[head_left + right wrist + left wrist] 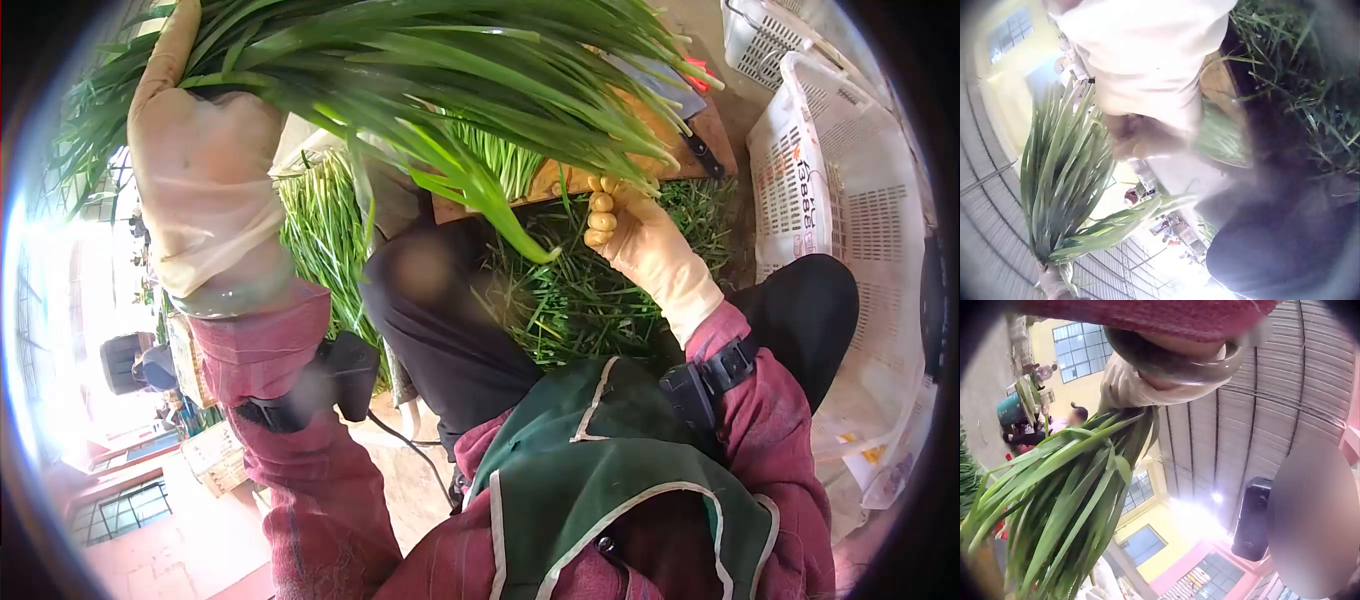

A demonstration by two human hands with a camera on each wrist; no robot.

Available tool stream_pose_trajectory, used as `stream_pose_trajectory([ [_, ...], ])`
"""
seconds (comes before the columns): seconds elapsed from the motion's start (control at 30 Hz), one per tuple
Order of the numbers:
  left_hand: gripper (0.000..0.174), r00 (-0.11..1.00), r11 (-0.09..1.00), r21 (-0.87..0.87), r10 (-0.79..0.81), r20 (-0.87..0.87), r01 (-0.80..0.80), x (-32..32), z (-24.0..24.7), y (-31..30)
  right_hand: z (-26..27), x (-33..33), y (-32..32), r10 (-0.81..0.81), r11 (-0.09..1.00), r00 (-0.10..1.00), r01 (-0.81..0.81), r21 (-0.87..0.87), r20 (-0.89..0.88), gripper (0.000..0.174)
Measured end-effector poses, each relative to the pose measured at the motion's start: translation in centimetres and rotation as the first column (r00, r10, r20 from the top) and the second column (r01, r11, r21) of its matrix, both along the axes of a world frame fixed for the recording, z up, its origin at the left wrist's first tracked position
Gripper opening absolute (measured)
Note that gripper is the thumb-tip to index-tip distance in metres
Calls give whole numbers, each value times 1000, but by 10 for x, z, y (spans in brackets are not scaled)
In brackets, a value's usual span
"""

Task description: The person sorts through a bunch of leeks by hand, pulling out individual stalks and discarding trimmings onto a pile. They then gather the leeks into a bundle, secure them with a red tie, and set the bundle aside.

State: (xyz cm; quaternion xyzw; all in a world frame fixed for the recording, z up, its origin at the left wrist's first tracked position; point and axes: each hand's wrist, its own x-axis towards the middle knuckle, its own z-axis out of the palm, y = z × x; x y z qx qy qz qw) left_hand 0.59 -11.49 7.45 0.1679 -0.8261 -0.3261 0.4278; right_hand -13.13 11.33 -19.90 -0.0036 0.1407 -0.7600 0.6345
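My left hand (195,135), in a pale loose glove, grips a large bunch of long flat green garlic chives (430,75), raised at the upper left. In the left wrist view its leaves (1066,494) fan out below the glove. The pale stem ends point right, toward my right hand (635,230). That hand wears a cream glove, fingers curled in, right under the stem ends; no stalk shows inside it. One bent stalk (500,215) droops from the bunch, its tip left of my right hand.
A wooden board (715,140) carries a black-handled knife (703,150) and more cut chives (495,160). Loose green trimmings (570,305) cover the ground before my knees. Another chive pile (325,225) stands left of my knee. White plastic baskets (800,110) stand on the right.
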Motion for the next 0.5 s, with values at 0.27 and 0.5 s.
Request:
stream_pose_trajectory([
  [0.27, 59, 978, 940, 341, 92, -185, -24, -25, 2, 37, 14, 26, 10, 186, 965, 972, -153, 212, -146, 24],
  [0.5, 56, 984, 975, -183, 148, 97, -129, -3, -11, 18, -22, 5, 20, 418, 828, 791, -130, 545, -446, 13],
])
